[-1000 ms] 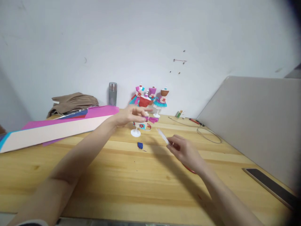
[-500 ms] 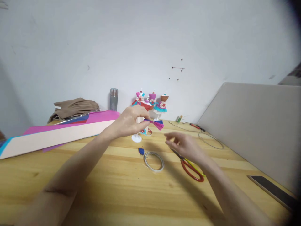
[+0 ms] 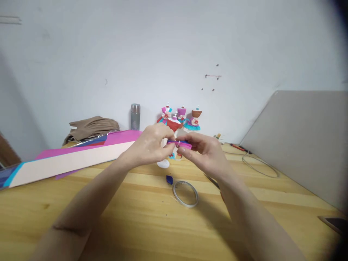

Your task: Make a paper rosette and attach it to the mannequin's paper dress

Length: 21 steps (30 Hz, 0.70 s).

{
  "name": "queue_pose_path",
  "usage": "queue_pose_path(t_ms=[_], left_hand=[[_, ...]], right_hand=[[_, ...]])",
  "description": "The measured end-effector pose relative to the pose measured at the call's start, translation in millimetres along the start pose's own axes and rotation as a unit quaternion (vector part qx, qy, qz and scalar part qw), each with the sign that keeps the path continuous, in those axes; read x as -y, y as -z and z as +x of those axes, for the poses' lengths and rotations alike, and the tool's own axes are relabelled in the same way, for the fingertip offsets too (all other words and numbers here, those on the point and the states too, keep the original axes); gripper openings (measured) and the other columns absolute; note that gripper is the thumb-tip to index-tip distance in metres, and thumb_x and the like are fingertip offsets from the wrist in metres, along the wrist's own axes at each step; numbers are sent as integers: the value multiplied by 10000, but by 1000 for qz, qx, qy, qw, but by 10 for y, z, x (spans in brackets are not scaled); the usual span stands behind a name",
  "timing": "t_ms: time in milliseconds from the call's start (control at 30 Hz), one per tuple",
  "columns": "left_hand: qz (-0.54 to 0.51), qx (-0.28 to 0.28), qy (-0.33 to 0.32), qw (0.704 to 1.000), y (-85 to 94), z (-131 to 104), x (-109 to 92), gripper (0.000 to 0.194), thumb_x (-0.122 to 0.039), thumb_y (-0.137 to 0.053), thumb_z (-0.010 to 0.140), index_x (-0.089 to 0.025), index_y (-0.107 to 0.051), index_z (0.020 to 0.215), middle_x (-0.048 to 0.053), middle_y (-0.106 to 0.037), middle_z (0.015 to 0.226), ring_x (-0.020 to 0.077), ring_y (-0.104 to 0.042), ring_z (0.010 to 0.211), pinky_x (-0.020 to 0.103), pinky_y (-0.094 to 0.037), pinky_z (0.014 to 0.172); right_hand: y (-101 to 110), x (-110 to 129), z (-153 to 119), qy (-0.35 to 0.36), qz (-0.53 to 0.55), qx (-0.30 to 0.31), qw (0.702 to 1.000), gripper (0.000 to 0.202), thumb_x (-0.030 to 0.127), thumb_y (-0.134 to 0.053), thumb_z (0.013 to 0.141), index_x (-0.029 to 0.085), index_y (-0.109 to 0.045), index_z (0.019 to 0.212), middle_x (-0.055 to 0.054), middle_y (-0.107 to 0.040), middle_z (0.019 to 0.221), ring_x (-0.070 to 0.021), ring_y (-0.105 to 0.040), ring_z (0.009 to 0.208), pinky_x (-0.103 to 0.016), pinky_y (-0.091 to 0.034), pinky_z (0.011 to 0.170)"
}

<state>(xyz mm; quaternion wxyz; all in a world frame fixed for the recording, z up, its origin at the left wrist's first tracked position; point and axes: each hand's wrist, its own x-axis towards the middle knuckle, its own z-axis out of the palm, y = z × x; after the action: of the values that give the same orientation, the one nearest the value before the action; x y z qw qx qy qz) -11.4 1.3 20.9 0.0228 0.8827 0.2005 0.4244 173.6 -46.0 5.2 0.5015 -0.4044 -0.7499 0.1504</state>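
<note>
Extended toward 12 o'clock; pinching pink-and-blue piece [image 3: 186, 145] in near-closed grips, with left hand [image 3: 152, 145] at its 9 o'clock, right hand [image 3: 208, 153] at 3.

The near tabletop [image 3: 141, 221] is passable; mannequins [image 3: 174, 124] block behind.

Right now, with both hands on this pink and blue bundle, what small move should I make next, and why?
Perhaps gently spread the pink-and-blue bundle with your right hand: your left hand pinches it too, and a pale band seems to cinch its middle.
</note>
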Motion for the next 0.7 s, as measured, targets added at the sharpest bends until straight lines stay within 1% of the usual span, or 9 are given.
queue_pose_path(t_ms=[67,133,233,333,400,467,567,633,700], left_hand=[[1,15,9,1000,-32,5,7,103,-132,-572,771,-167,-647,709,34,-713,782,159,-650,776,265,-496,717],[-1,23,19,1000,-69,12,11,103,-138,-574,770,-168,-651,708,31,-712,772,156,-650,767,258,-492,704],[-7,26,41,999,-118,23,10,100,-149,-579,766,-164,-660,710,26,-713,758,153,-648,752,259,-489,708],[-17,31,82,996,-145,36,2,117,-170,-571,779,-155,-677,731,25,-714,752,149,-643,732,269,-486,714],[-38,31,112,992,-145,45,2,129,-211,-583,796,-151,-694,772,27,-718,763,152,-645,736,278,-490,721],[-74,27,128,989,-134,56,16,154,-261,-626,791,-152,-712,857,32,-733,823,160,-659,780,286,-506,751],[-153,28,123,980,-118,68,53,322,-323,-714,745,-148,-701,1016,71,-744,1024,185,-682,928,304,-528,838],[-204,28,131,970,-130,71,73,416,-342,-753,717,-135,-678,1070,104,-723,1118,201,-678,1002,309,-538,849],[-257,29,160,953,-166,67,74,437,-335,-766,707,-129,-656,1077,108,-722,1086,194,-689,960,293,-551,779]], right_hand=[[2,-24,-11,-9,12,3,1000,141,321,-647,823,183,-678,825,-28,-698,729,-151,-624,628,-290,-510,574],[11,-56,-17,-3,-16,-4,1000,115,282,-626,829,186,-658,774,-15,-675,672,-141,-597,596,-279,-479,555],[40,-103,-8,51,-84,-21,995,113,232,-601,829,193,-634,729,-12,-643,659,-133,-559,596,-272,-441,553],[77,-138,13,99,-112,-26,988,129,218,-588,829,198,-598,701,-29,-630,726,-153,-567,690,-280,-444,601],[94,-161,22,76,-81,-21,994,150,248,-588,842,201,-582,699,-25,-618,727,-157,-563,706,-285,-445,620],[103,-185,24,13,-14,-7,1000,191,310,-598,852,201,-573,697,-9,-598,681,-148,-547,659,-287,-434,608],[99,-205,18,-76,89,1,993,274,418,-646,833,196,-576,687,0,-590,637,-130,-526,591,-280,-405,571],[87,-197,15,-100,128,-7,987,317,471,-695,797,195,-592,679,3,-593,623,-120,-516,572,-271,-391,555],[69,-173,15,-104,148,-15,983,359,518,-740,754,197,-607,664,7,-589,605,-115,-505,561,-266,-389,544]])
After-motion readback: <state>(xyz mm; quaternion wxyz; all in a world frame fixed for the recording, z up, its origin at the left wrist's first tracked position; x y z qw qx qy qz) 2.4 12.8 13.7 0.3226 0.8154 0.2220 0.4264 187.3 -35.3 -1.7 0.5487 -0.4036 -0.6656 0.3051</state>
